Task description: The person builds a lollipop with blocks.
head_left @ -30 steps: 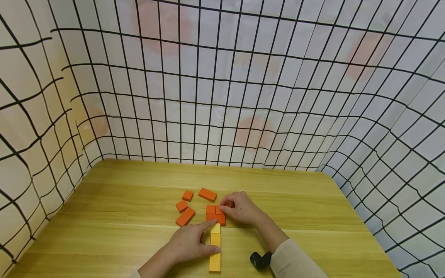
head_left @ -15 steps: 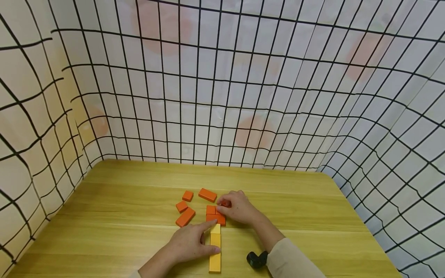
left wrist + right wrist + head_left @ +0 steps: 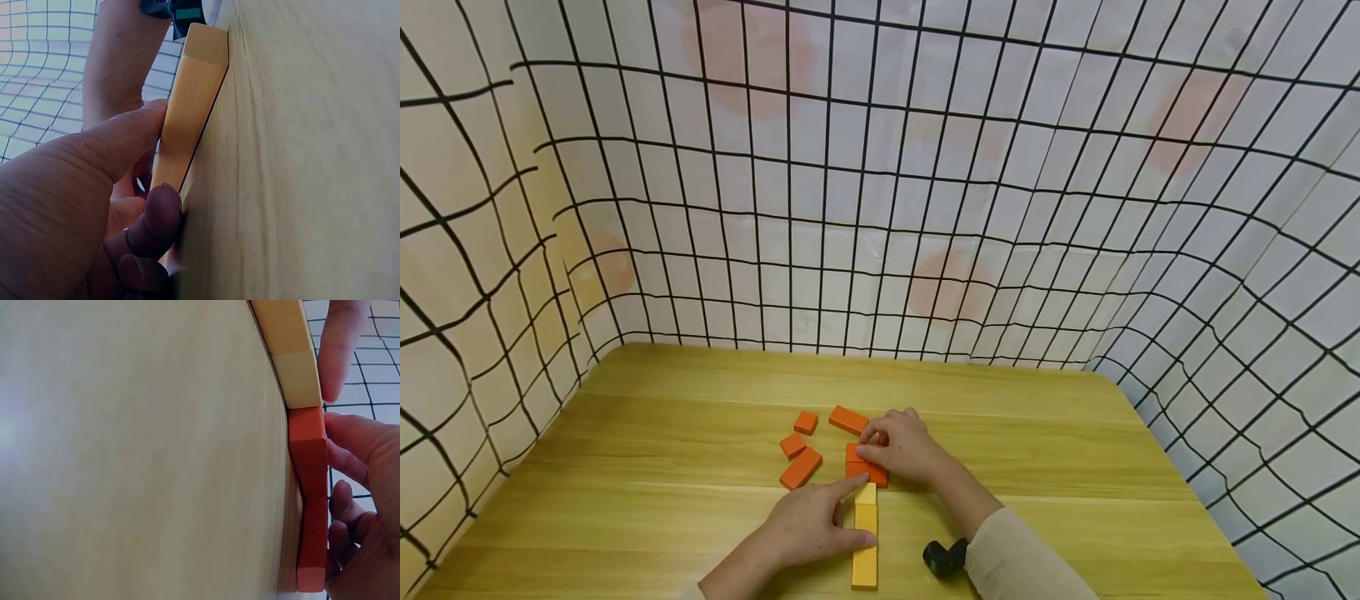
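My left hand [image 3: 807,521] lies left of a column of yellow blocks [image 3: 864,567]. Its thumb touches a yellow block, and its index finger reaches past a pale yellow block [image 3: 866,493] to an orange block [image 3: 880,477]. In the left wrist view, the thumb [image 3: 134,131] presses on the long yellow block [image 3: 190,94]. My right hand [image 3: 904,446] bends over small orange blocks behind that orange block, covering most of them. The right wrist view shows the fingers [image 3: 341,499] curled against another orange block [image 3: 312,544], mostly hidden in the head view.
Left of the assembled blocks lie loose orange blocks: two small ones [image 3: 806,422] and a longer one [image 3: 801,467]. Another long orange block [image 3: 847,420] sits just behind the right fingers. A black device [image 3: 943,558] is at the right wrist. Black wire mesh [image 3: 880,275] surrounds the wooden table [image 3: 700,400].
My right hand has slid left across the small orange blocks and now hides more of them. The black device moved left with the wrist. My left hand has stayed in place.
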Demonstrator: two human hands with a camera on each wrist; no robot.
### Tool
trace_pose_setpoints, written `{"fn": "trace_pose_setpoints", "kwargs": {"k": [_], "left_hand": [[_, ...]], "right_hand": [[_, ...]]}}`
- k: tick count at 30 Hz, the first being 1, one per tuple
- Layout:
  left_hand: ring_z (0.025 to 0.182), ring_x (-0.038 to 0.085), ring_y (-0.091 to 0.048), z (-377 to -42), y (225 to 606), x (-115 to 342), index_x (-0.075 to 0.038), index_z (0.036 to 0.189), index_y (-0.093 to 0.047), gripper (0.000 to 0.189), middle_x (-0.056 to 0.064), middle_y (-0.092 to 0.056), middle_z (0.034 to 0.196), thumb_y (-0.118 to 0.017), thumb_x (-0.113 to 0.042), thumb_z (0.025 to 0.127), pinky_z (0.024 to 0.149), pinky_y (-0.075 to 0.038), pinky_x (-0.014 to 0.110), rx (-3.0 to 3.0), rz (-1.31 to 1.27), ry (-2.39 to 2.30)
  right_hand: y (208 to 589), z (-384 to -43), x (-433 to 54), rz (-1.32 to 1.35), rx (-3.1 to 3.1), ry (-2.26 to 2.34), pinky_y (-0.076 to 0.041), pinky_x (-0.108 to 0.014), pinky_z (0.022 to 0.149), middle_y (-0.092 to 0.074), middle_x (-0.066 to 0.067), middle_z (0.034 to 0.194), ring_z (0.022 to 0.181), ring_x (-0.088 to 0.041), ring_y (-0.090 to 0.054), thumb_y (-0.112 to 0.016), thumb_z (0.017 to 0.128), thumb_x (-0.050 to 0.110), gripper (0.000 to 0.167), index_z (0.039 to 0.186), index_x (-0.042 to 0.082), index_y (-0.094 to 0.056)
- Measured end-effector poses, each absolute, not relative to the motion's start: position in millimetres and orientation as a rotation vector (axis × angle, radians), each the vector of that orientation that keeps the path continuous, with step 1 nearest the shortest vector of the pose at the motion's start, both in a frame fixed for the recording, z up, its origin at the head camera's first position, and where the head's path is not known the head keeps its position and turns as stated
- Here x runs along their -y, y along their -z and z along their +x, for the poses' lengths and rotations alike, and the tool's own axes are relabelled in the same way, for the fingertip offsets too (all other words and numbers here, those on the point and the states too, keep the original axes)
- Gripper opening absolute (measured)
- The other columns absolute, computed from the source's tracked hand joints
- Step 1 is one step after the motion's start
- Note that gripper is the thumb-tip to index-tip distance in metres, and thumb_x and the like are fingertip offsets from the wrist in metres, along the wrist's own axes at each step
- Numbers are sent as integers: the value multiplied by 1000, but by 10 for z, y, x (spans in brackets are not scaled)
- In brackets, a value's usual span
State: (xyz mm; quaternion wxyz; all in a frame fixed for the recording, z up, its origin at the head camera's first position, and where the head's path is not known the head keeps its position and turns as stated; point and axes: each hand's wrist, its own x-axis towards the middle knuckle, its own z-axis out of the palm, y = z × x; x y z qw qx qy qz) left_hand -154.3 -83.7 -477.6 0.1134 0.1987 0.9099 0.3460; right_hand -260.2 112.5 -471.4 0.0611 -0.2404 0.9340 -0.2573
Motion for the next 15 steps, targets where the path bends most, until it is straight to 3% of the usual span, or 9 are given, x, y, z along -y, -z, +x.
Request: {"fn": "trace_pose_setpoints", "kwargs": {"k": [15], "left_hand": [[51,5,-43,-1541,4779,834,-23,151,-53,82,-13,-50,56,-77,-61,82,51,-32,26,-2672,582,-1015]], "right_hand": [[4690,-2598,-1124,-730,-2819,773,-33,-33,70,-54,6,78,84,-18,-42,-74,93,40,11,93,29,-76]]}}
